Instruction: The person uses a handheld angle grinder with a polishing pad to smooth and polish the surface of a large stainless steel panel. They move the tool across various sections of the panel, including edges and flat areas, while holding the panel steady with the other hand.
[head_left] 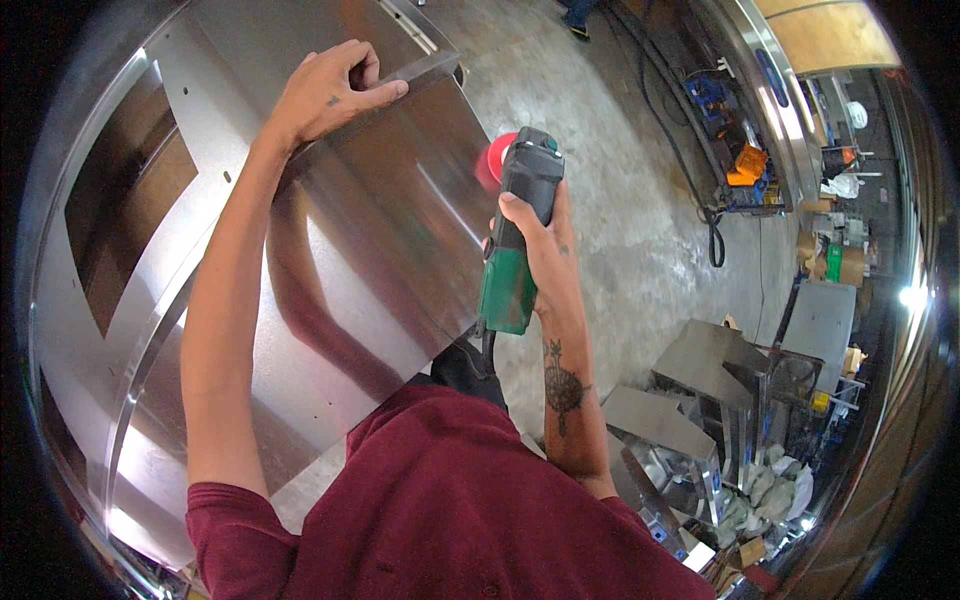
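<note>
My right hand is wrapped around a green and black angle grinder, thumb along its body. The grinder's red disc is smeared as if spinning and sits at the right edge of a shiny sheet-metal cabinet; whether it touches the metal is hard to tell. On the cabinet's upper ridge rests my left hand, its fingers bent over the edge and the thumb lying along it. A large rectangular cutout opens in the cabinet's left panel.
Folded sheet-metal pieces stand on the concrete floor at the lower right. A dark cable hangs by a workbench at the upper right, with an orange object on it. Another person's foot shows at the top.
</note>
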